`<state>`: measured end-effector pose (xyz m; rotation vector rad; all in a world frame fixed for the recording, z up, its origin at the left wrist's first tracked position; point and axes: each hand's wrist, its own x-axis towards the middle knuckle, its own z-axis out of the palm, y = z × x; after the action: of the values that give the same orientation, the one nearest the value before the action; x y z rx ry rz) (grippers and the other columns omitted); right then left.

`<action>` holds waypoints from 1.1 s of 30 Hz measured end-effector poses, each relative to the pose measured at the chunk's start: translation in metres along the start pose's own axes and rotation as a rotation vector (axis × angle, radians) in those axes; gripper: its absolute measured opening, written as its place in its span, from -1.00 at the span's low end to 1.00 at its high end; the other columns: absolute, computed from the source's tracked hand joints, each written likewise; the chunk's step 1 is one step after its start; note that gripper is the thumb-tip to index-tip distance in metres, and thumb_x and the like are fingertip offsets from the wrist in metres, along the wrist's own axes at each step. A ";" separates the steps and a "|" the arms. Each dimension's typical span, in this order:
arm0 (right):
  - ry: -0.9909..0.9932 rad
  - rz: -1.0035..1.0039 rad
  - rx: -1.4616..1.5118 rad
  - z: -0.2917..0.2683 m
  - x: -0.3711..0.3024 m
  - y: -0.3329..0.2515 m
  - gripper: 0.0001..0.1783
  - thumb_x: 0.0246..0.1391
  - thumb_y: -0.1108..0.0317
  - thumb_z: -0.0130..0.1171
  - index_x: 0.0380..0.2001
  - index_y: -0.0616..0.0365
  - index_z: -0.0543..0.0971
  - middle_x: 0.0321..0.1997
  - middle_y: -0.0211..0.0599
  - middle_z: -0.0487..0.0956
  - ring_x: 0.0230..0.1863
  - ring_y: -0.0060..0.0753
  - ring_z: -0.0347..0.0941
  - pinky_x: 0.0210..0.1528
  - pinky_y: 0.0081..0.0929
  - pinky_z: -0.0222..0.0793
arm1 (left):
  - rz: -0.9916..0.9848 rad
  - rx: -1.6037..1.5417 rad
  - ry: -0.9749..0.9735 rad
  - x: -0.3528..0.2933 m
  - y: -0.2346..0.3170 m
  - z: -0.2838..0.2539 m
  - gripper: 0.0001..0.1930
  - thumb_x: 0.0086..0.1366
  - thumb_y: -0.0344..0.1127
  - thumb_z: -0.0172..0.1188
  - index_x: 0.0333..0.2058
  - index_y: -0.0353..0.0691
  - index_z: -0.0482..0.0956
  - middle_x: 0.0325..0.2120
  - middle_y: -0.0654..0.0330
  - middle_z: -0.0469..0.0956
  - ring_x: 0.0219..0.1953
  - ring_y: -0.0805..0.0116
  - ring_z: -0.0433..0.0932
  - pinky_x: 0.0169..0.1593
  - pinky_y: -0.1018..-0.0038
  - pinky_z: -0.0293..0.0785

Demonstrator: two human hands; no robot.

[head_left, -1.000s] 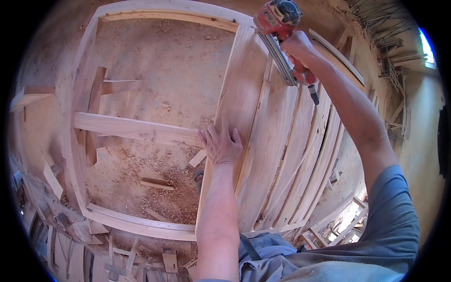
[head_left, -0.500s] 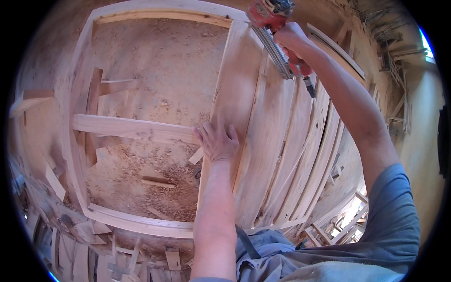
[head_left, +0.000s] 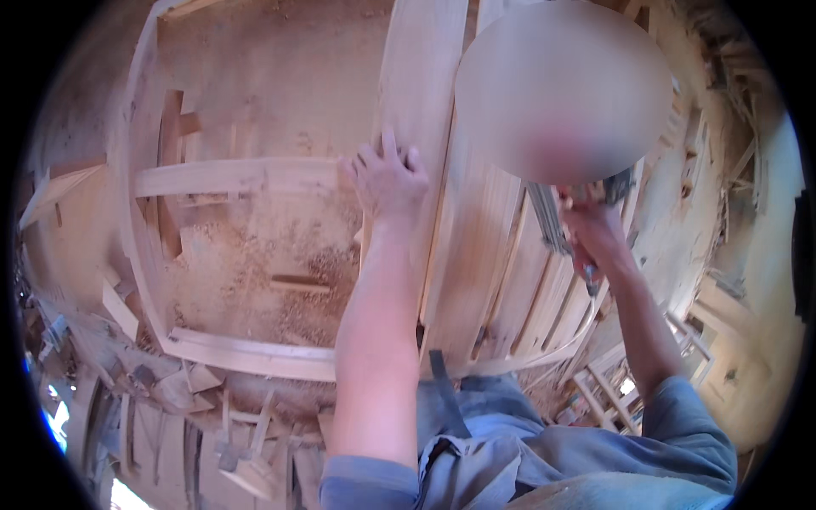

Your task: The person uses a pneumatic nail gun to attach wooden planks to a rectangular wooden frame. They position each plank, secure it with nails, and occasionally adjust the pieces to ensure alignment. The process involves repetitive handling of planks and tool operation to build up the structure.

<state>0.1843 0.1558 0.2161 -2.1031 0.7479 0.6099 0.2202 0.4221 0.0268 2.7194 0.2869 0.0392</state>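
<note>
Lowered right hand (head_left: 595, 234); sawdust (head_left: 255, 263) covers workshop floor.

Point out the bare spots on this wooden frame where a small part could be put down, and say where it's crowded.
The most room is the sawdust-covered panel between the cross rail and the bottom rail, though a small stick lies there. Above the cross rail, the upper panel looks bare. The planks are crowded: the left hand presses there and the right hand grips a tool.

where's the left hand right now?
Head view, centre: left hand lies flat on the upright plank, just right of the crossbar.
</note>
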 end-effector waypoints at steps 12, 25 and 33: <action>-0.011 0.086 -0.041 0.096 -0.238 0.212 -0.53 -0.04 0.50 0.20 0.03 0.19 0.58 -0.01 -0.10 0.65 0.09 -0.19 0.57 0.12 -0.31 0.44 | -0.104 -0.146 0.097 -0.116 -0.061 -0.002 -0.33 0.28 -0.08 0.12 0.27 -0.37 0.28 0.14 -0.19 0.35 0.15 -0.15 0.33 0.27 0.01 0.20; 0.057 -0.088 -0.049 0.107 -0.253 0.238 -0.52 0.06 0.39 0.27 0.11 0.08 0.55 -0.06 -0.20 0.65 0.03 -0.19 0.56 0.06 -0.28 0.48 | -0.018 -0.230 -0.180 -0.226 -0.124 -0.038 -0.17 0.27 0.23 0.16 0.11 -0.58 0.42 0.07 -0.32 0.52 0.13 -0.21 0.52 0.17 0.12 0.43; 0.110 -0.117 0.360 0.148 -0.272 0.260 -0.50 0.09 0.60 0.18 0.14 0.18 0.49 0.04 -0.32 0.59 0.08 -0.56 0.44 0.12 -0.48 0.38 | -0.238 -0.112 -0.268 -0.219 -0.128 -0.033 -0.22 0.25 0.33 0.11 -0.07 -0.47 0.54 -0.15 -0.29 0.62 -0.03 -0.22 0.60 0.05 0.04 0.47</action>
<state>-0.2108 0.2269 0.1702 -1.8400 0.7292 0.2733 -0.0211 0.5047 0.0099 2.5232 0.5078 -0.3620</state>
